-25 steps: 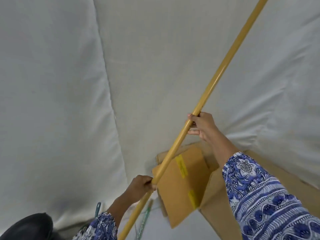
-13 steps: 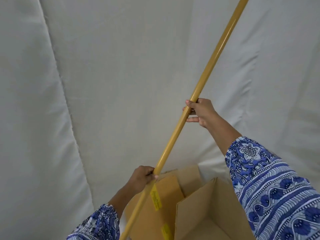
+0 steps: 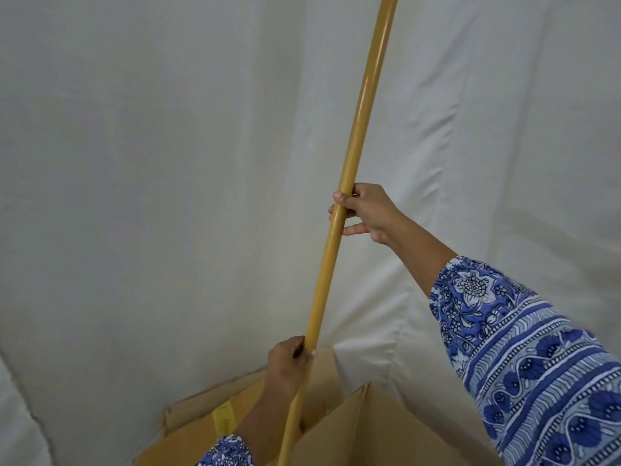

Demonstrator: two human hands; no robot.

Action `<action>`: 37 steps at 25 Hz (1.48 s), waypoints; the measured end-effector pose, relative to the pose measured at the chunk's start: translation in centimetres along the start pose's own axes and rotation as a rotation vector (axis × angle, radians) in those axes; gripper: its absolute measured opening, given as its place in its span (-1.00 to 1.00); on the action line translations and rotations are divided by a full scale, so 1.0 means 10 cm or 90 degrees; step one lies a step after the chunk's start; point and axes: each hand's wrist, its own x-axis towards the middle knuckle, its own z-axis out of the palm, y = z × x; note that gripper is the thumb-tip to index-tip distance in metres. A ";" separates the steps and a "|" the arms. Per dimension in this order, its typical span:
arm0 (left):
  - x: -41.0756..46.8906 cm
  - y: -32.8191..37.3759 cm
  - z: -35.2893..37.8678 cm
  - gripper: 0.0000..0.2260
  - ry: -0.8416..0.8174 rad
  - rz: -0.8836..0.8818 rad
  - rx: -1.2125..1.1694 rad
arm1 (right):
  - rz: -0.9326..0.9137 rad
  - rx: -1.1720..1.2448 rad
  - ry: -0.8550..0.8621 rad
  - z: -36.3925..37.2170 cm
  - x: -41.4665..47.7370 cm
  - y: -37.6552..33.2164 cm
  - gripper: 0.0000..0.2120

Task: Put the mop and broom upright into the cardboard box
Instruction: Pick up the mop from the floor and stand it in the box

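Observation:
A long yellow-tan handle (image 3: 349, 163) runs steeply from the bottom middle up past the top edge, leaning slightly right. Whether it belongs to the mop or the broom I cannot tell, since its head is out of view. My right hand (image 3: 364, 211) grips the handle at mid height. My left hand (image 3: 289, 363) grips it lower down, just above the open cardboard box (image 3: 379, 428). The handle's lower part passes in front of the box opening near its back flaps. The box stands open at the bottom of the view with a yellow label (image 3: 224, 418) on one flap.
White fabric sheets (image 3: 151, 196) hang as a backdrop behind and to both sides of the box, close to it. My blue patterned sleeves (image 3: 537, 364) fill the lower right corner.
The handle has swung from a strong lean toward upright, and both hands have moved with it. The view has shifted so the box sits lower and more centred.

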 end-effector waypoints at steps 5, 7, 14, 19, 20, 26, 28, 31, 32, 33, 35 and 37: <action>0.51 -0.04 0.61 -0.95 0.059 -0.038 -0.074 | -0.025 -0.049 -0.088 -0.20 0.67 0.32 -0.93; 0.69 -0.09 0.85 -0.91 0.089 -0.054 -0.080 | -0.031 -0.050 -0.131 -0.29 0.91 0.50 -0.93; 1.08 -0.34 1.66 -0.87 0.202 -0.163 -0.041 | -0.022 -0.036 -0.278 -0.49 1.50 1.31 -0.87; 1.18 -0.59 2.04 -0.92 0.263 -0.238 0.015 | -0.011 -0.025 -0.334 -0.61 1.77 1.87 -0.94; 1.18 -0.62 2.09 -0.91 0.270 -0.246 0.015 | -0.011 -0.023 -0.341 -0.63 1.80 1.96 -0.92; 1.27 -0.73 2.25 -0.88 0.272 -0.280 0.018 | -0.006 -0.004 -0.364 -0.64 1.87 2.23 -0.88; 1.31 -0.72 2.24 -0.86 0.260 -0.286 0.023 | -0.009 -0.008 -0.356 -0.62 1.89 2.25 -0.88; 1.37 -0.68 2.23 -0.85 0.250 -0.291 0.032 | -0.020 -0.005 -0.346 -0.60 1.95 2.24 -0.88; 1.39 -0.69 2.22 -0.86 0.256 -0.296 0.026 | -0.015 0.001 -0.349 -0.58 1.98 2.25 -0.88; 1.42 -0.72 2.22 -0.86 0.261 -0.302 0.018 | -0.008 0.007 -0.354 -0.56 2.01 2.27 -0.90; 1.47 -0.76 2.22 -0.87 0.260 -0.322 0.024 | 0.007 0.013 -0.372 -0.46 2.08 2.34 -0.97; 1.53 -0.81 2.22 -0.90 0.266 -0.350 0.031 | 0.027 0.015 -0.371 -0.34 2.16 2.44 -0.97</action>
